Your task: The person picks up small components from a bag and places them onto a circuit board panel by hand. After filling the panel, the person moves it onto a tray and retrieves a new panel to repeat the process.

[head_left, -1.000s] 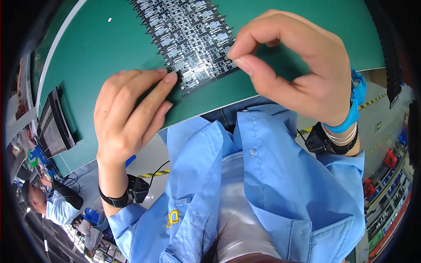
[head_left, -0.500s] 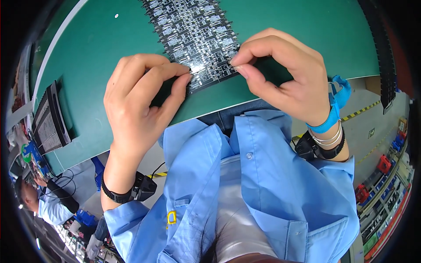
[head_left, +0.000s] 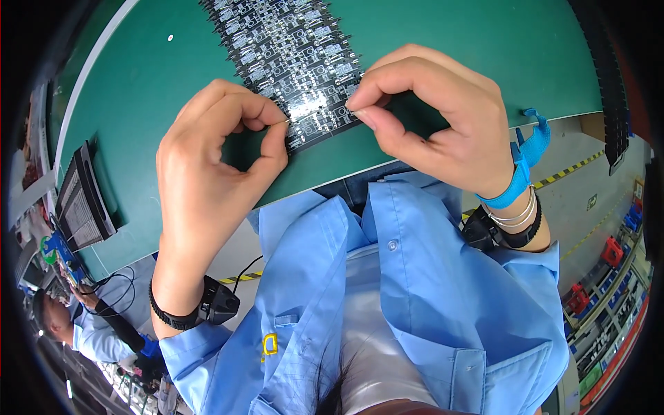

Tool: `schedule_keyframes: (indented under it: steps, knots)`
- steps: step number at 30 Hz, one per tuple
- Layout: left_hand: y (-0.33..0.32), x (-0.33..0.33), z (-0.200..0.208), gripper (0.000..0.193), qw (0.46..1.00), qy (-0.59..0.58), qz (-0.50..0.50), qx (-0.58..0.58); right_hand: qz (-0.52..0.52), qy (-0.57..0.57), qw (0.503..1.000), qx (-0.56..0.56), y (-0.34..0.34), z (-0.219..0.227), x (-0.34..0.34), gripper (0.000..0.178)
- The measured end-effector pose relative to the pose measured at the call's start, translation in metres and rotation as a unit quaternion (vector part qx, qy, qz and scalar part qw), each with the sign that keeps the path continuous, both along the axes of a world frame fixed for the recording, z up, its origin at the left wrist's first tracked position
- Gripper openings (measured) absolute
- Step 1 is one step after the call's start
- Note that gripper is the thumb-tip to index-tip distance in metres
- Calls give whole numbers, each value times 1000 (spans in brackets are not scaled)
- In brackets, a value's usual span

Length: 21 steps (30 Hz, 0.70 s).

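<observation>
Rows of black circuit boards [head_left: 282, 59], joined in a long panel with white markings and pins along both sides, lie on the green table mat. At the panel's near left corner, my left hand [head_left: 211, 142] is closed, thumb and forefinger pinched together. Opposite, my right hand [head_left: 443, 114] pinches at the right edge, fingertips against the outermost pins. Something tiny and shiny shows at each pair of fingertips; what exactly they grip is too small to make out. Light glares off the boards between the hands.
A small white disc [head_left: 171, 38] lies on the green mat [head_left: 138, 90] at left. A black rack holding sheets [head_left: 88, 200] stands at the left edge; a black strip [head_left: 600, 90] runs down the right. Another person [head_left: 93, 332] works at lower left. Shelves with bins [head_left: 609, 304] stand lower right.
The whole view has shifted slightly, with the panel and mat lying farther left. My left fingers have curled into a rounder pinch at the panel's edge; my right hand keeps its pinch.
</observation>
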State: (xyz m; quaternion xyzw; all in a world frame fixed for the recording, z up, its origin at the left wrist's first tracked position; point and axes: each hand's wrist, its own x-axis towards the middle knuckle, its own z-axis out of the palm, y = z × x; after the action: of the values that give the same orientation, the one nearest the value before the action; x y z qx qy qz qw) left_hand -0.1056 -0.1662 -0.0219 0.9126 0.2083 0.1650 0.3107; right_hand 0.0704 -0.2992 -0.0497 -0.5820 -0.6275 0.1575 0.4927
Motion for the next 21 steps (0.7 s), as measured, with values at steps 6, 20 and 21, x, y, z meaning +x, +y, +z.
schedule_keyframes:
  steps: [6, 20, 21]
  knots:
    - [1, -2, 10, 12, 996, 64, 17, -57, 2, -8, 1000, 3, -1, -1, 1, 15]
    - [-10, -8, 11, 24, 986, -142, -86, 29, 98, 287, 944, -127, 4, 22, -12, 13]
    - [-9, -4, 10, 25, 979, -166, -108, 51, 106, 401, 893, -172, 5, 23, -13, 13]
